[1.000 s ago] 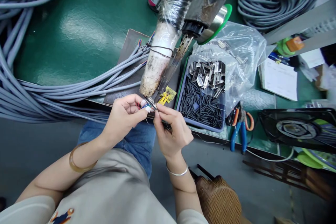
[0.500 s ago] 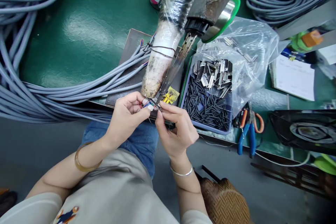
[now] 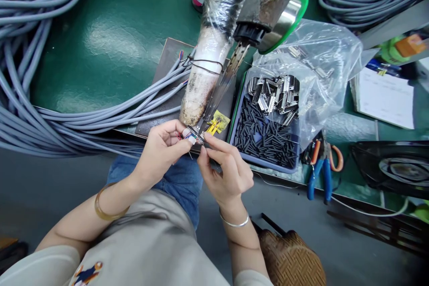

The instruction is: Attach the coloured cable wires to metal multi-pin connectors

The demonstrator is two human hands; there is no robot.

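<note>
My left hand (image 3: 162, 143) is closed in a pinch on thin coloured wires (image 3: 186, 136), some red and blue, at a small metal multi-pin connector (image 3: 193, 132). My right hand (image 3: 228, 167) has its thumb and index finger closed at the connector's right end; what lies between the fingertips is partly hidden. Just above the connector, a fixed soldering iron (image 3: 217, 96) points down with its tip close to the wires. Beside it hangs a white, scorched tube (image 3: 203, 67) wrapped in clear film, its lower end near my left fingertips.
Grey cables (image 3: 100, 118) run in from the left across a dark board (image 3: 167, 60). A blue tray (image 3: 268, 165) holds black sleeves and several connectors, partly under a plastic bag (image 3: 328, 67). Pliers (image 3: 321, 170) hang at the table edge. A solder spool (image 3: 284, 27) and woven stool (image 3: 291, 257) stand right.
Both hands stay at the connector, with only slight finger movement. The right index finger has shifted a little along the connector's end. The view has moved slightly.
</note>
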